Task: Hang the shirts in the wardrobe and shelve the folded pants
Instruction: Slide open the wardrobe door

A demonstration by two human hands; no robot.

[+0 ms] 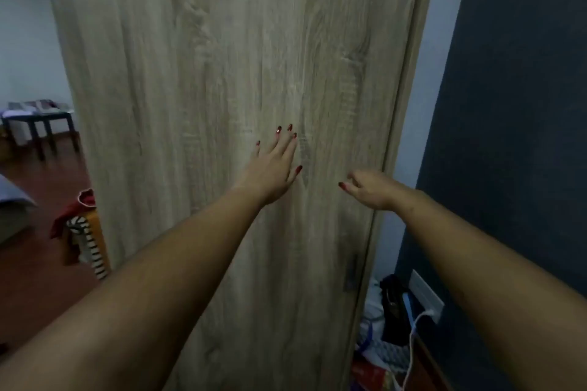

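Note:
A tall light-wood wardrobe door (222,89) fills the middle of the view. My left hand (273,168) lies flat on its face with the fingers spread, holding nothing. Near the door's right edge, my right hand (370,187) has loosely curled fingers with nothing in them. Left of the wardrobe, low down, red and striped clothes (84,232) hang over an orange object. The wardrobe's inside is hidden behind the door.
A dark blue wall (514,136) with a socket and white cable (424,298) stands close on the right. Bags and clutter (381,336) fill the gap by the wardrobe's foot. A dark small table (38,124) stands at the far left on the brown floor.

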